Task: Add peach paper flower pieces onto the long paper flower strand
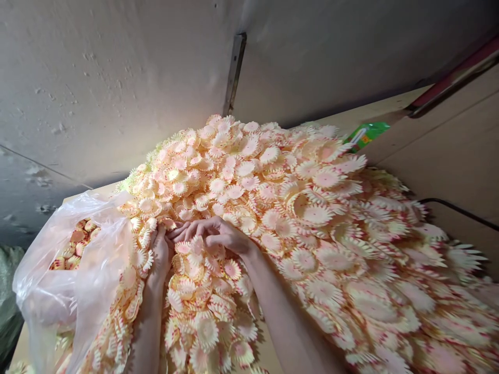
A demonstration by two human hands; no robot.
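Heap of thin, cream, pink-edged, petal-fringed discs (304,213): centre to four o'clock. Right hand (224,232), seven o'clock: fingers curled. Left hand (158,246), eight o'clock: part-hidden. Grasp, both: cannot tell. Risk: landslip, should either undercut the slope.

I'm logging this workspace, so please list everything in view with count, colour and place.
Discs: too many to count, pale pink and cream with reddish tips, across the view
Bag: one, clear, at left
Pieces: several, cream and red, within the bag's outline
Packet: one, green, behind discs at right
Cable: one, black, right edge
Plastic: one piece, grey-green, far left
Table: one, tan, under discs
Wall: one, grey, behind
Strip: one, grey, against wall
Panel: one, brown, right
Left hand: one, bare, among discs
Right hand: one, bare, touching discs
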